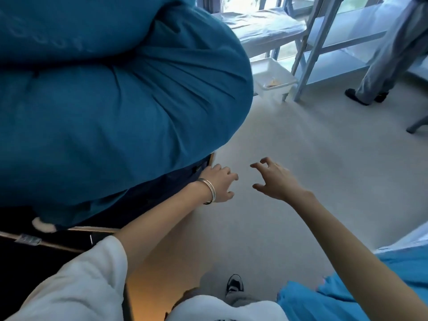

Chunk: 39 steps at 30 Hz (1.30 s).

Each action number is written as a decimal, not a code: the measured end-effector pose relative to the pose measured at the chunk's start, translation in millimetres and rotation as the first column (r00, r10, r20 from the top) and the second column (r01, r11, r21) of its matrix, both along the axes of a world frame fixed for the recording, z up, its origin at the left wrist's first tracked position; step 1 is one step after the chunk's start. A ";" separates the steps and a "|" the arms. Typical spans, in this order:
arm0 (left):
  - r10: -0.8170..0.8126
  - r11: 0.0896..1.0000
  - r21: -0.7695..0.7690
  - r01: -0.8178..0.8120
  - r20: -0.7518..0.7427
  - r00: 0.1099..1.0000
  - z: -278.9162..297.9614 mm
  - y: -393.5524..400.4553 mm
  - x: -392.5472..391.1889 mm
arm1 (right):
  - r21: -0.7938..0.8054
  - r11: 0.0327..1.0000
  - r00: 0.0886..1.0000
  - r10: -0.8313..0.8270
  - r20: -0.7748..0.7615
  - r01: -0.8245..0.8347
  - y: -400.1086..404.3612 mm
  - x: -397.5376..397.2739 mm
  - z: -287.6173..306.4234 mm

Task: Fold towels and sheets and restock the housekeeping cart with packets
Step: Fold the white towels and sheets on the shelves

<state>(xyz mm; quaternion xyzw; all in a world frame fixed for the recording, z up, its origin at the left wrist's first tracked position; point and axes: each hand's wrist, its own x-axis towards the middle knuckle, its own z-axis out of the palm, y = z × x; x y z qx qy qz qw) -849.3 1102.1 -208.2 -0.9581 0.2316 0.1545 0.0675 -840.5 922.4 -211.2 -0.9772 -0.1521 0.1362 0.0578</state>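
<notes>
The bed point(203, 163) is occupying the left half of the frame, its dark base and wooden corner edge showing at centre left. A bulky teal duvet point(111, 107) is lying directly on it, bulging over the corner in two thick folds. The pale floor point(289, 158) is filling the centre and right of the frame. A white plastic tray point(273, 76) is sitting on the floor at upper centre, just beside the foot of a light blue bunk frame point(310, 66), which is standing on the floor at upper right. A light blue mattress point(261, 26) is lying on a lower bunk at top centre. Teal fabric point(347, 297) is lying at lower right.
</notes>
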 end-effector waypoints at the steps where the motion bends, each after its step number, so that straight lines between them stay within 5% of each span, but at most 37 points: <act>1: -0.012 1.000 0.010 0.011 0.009 1.000 0.7 -5.5 9.6 | 0.006 1.000 1.000 -0.008 -0.002 0.008 -4.4 6.5 -1.0; 30: -0.281 0.957 -0.066 0.281 0.023 0.960 -0.9 -137.1 269.7 | -0.026 0.940 0.939 -0.340 -0.046 0.339 -111.1 216.7 4.3; 39: -0.164 0.984 -0.077 0.163 -0.010 0.986 -8.0 -207.1 340.8 | -0.045 0.967 0.966 -0.254 -0.049 0.252 -186.1 303.0 -0.1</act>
